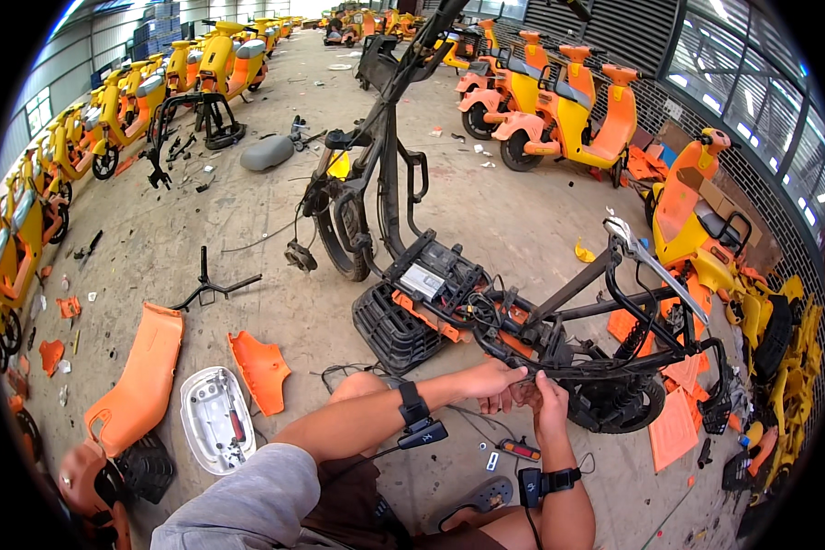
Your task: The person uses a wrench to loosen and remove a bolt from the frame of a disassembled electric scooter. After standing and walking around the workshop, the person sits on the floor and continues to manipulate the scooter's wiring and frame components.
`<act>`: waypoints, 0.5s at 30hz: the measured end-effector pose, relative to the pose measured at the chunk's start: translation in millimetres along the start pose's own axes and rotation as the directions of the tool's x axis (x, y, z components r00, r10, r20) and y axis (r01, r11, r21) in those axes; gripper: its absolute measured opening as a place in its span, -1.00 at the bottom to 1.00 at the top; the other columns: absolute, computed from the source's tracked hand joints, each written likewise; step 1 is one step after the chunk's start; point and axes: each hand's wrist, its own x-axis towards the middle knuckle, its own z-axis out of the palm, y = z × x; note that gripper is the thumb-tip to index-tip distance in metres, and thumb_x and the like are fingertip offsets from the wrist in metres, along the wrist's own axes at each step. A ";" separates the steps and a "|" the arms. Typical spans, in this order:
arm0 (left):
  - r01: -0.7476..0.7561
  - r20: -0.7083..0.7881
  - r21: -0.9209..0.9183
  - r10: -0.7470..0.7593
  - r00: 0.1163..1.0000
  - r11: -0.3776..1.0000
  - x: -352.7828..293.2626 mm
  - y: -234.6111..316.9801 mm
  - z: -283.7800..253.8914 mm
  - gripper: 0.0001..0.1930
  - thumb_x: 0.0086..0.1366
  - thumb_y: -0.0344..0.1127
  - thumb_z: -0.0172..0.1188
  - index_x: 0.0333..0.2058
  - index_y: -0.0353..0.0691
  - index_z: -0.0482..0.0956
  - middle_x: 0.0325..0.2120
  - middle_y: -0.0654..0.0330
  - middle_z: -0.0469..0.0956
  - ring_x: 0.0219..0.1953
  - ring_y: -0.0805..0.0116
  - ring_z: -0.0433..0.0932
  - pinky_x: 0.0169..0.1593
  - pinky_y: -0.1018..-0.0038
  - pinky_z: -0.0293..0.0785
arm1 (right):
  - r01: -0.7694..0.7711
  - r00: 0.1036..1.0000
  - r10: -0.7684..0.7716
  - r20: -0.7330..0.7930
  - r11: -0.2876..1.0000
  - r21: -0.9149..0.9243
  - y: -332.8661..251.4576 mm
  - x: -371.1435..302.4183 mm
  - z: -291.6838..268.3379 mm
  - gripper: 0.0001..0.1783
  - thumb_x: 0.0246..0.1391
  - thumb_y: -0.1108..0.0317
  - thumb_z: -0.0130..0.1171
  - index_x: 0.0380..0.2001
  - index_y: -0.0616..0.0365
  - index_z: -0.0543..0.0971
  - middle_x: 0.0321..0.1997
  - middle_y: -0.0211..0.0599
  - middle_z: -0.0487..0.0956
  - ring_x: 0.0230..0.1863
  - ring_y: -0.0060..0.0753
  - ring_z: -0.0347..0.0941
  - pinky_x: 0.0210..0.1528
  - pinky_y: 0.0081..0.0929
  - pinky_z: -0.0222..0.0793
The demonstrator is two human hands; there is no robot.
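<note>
A stripped black scooter frame [396, 165] stands in front of me, its rear wheel [619, 403] at the right. My left hand [500, 380] and my right hand [548, 396] meet at the lower rail, just left of that wheel. Both have their fingers closed in a pinch around something small and dark, perhaps a cable; the fingers hide most of it. A silver box [424, 281] sits among wires in the frame's floor section. Below my hands, a red-and-black tool [520, 449] lies on the ground beside my shoe [486, 500].
Left of me lie a white tray [192, 431] holding small parts, a long orange panel [142, 367] and a black forked bracket [213, 289]. A grey seat [268, 153] rests farther off. Yellow-orange scooters [225, 60] line both sides. Orange panels [674, 426] are strewn behind the rear wheel.
</note>
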 end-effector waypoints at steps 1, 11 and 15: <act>0.000 -0.001 -0.001 0.000 1.000 1.000 0.1 -0.3 0.2 -0.36 0.39 0.14 -0.25 -0.37 -0.37 0.57 -0.59 0.09 0.58 -0.69 0.43 0.50 -0.60 0.54 0.45 | 0.007 1.000 -0.007 -0.001 1.000 0.001 0.4 -0.1 -0.3 -0.57 0.22 0.12 0.01 -0.48 0.32 0.54 -0.52 -0.23 0.55 -0.53 -0.46 0.46 -0.46 -0.53 0.36; 0.000 -0.005 -0.050 -0.001 1.000 0.999 -3.3 1.2 1.2 -0.38 0.38 0.14 -0.22 -0.42 -0.36 0.57 -0.61 0.12 0.54 -0.68 0.43 0.49 -0.61 0.55 0.42 | 0.067 0.998 -0.067 0.005 0.988 -0.136 4.6 1.7 -3.4 -0.54 0.23 0.11 -0.01 -0.45 0.37 0.56 -0.53 -0.21 0.56 -0.57 -0.46 0.48 -0.50 -0.57 0.38; 0.016 -0.004 -0.075 -0.016 1.000 0.997 -4.6 1.1 -0.7 -0.41 0.38 0.12 -0.17 -0.44 -0.36 0.55 -0.63 0.14 0.53 -0.67 0.42 0.49 -0.60 0.54 0.42 | 0.035 0.999 -0.036 -0.004 0.989 -0.142 4.0 2.9 -1.9 -0.38 0.26 -0.07 -0.17 -0.35 0.36 0.57 -0.52 -0.19 0.57 -0.55 -0.45 0.50 -0.49 -0.56 0.40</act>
